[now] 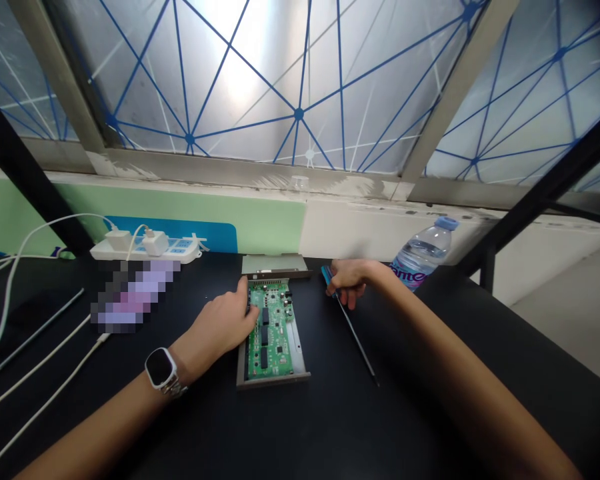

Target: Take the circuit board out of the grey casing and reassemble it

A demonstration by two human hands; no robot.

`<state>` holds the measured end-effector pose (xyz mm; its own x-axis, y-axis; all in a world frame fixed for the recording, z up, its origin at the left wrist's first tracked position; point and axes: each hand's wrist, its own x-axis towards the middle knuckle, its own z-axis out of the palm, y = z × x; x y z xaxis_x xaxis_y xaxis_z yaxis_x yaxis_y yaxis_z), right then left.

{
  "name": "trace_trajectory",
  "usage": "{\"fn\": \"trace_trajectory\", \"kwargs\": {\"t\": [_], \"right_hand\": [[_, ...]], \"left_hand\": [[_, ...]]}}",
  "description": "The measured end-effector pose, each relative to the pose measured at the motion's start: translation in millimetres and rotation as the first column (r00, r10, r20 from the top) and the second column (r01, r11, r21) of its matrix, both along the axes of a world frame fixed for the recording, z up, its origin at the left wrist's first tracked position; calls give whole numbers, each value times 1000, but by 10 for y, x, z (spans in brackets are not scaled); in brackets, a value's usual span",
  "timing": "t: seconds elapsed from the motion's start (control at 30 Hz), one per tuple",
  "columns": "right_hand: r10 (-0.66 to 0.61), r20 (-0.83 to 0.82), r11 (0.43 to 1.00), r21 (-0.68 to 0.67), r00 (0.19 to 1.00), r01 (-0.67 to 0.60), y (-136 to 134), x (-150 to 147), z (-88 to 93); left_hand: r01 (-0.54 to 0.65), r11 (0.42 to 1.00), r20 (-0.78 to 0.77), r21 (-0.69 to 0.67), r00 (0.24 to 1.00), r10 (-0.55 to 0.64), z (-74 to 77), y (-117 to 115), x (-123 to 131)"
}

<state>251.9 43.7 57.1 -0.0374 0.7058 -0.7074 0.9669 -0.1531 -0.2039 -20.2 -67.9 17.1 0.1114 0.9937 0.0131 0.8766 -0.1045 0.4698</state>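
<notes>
A green circuit board (275, 327) lies in an open, shallow metal casing (275, 383) on the black table. My left hand (227, 317) grips the casing's left side, thumb over the board's edge and index finger stretched toward the far corner; the other fingers are mostly hidden. Behind the casing rests a separate flat metal cover (275, 264). To the right, my right hand (349, 277) is closed around the blue handle of a long screwdriver (356, 339). Its shaft slants toward me, low over the table and apart from the board; whether the tip touches the tabletop is unclear.
At the back right stands a water bottle (425, 250), close to my right forearm. A white power strip (180, 250) with plugs sits at the back left, near a blurred-out phone-like object (135, 297) on a white cable (70, 370). Windows rise behind the table.
</notes>
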Motion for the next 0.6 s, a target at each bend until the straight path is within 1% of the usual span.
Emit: {"fn": "trace_trajectory", "kwargs": {"t": [0.07,0.17,0.23,0.3,0.33,0.37,0.43,0.53,0.6], "right_hand": [[-11,-54,1000,17,998,12,-2,10,-11],[-26,-153,995,89,988,40,-43,15,27],[-27,-236,985,159,971,66,-80,0,93],[-14,-361,962,250,932,111,-112,-41,178],[9,-475,938,309,880,157,-127,-73,222],[43,-569,906,368,821,208,-142,-114,265],[139,-689,822,481,711,306,-178,-218,338],[316,-738,680,614,597,400,-259,-403,404],[426,-738,579,667,524,468,-327,-519,413]], "left_hand": [[0,1000,-68,29,998,2,38,10,-14],[14,990,-132,144,991,5,122,78,-9],[107,965,-151,241,986,-71,167,169,26],[253,912,-158,323,965,-212,175,282,84],[325,884,-146,335,945,-292,161,339,118],[359,872,-110,333,933,-342,136,390,151],[382,878,-17,289,919,-394,62,464,203],[366,889,88,276,911,-403,-66,494,222],[351,890,136,292,906,-402,-135,479,200]]}}
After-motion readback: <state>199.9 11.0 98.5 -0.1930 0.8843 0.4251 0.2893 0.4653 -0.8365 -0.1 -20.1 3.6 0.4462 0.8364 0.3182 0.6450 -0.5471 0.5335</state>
